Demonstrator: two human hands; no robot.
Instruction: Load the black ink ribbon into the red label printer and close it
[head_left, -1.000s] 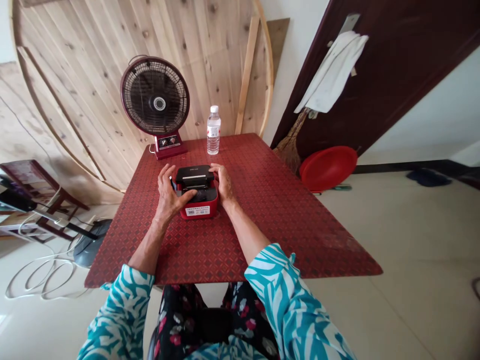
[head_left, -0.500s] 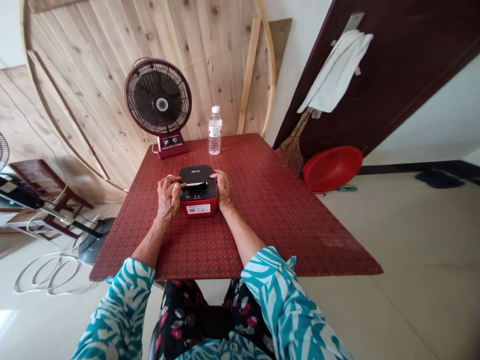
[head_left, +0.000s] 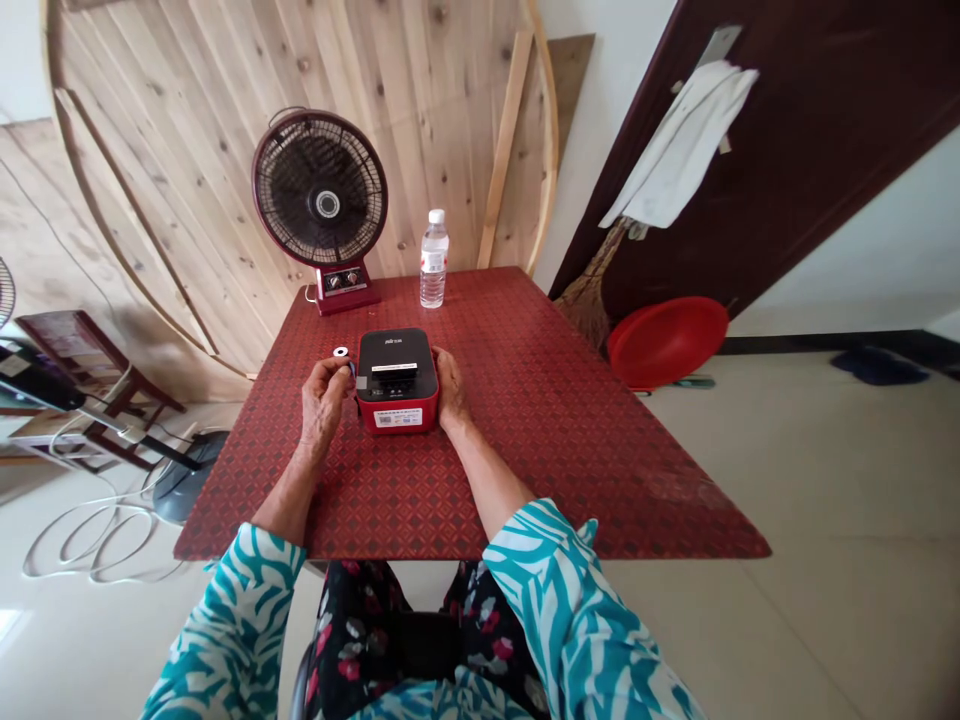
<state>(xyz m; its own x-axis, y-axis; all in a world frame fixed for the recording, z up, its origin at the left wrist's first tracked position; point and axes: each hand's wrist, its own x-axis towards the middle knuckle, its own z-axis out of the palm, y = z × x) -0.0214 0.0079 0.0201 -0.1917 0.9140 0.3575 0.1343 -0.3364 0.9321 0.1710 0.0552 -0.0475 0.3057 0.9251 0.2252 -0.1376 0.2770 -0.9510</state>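
Note:
A compact red-and-black printer (head_left: 396, 382) with a barcode sticker on its front sits near the middle of the red patterned table (head_left: 555, 450). My right hand (head_left: 450, 390) grips its right side with curled fingers. My left hand (head_left: 322, 402) is just left of the printer, pinching a small dark piece (head_left: 351, 369) at the fingertips. A small white ring (head_left: 341, 352) lies just beyond those fingertips, and I cannot tell whether it touches them. The printer's top is shut.
A dark red desk fan (head_left: 321, 205) and a plastic water bottle (head_left: 434, 260) stand at the table's far edge. A red basin (head_left: 666, 342) and a broom (head_left: 589, 290) are on the floor to the right. A stool (head_left: 75, 350) stands to the left.
The printer's top has gone from raised to shut. My left hand has moved off the top to the printer's left side. The view has shifted slightly.

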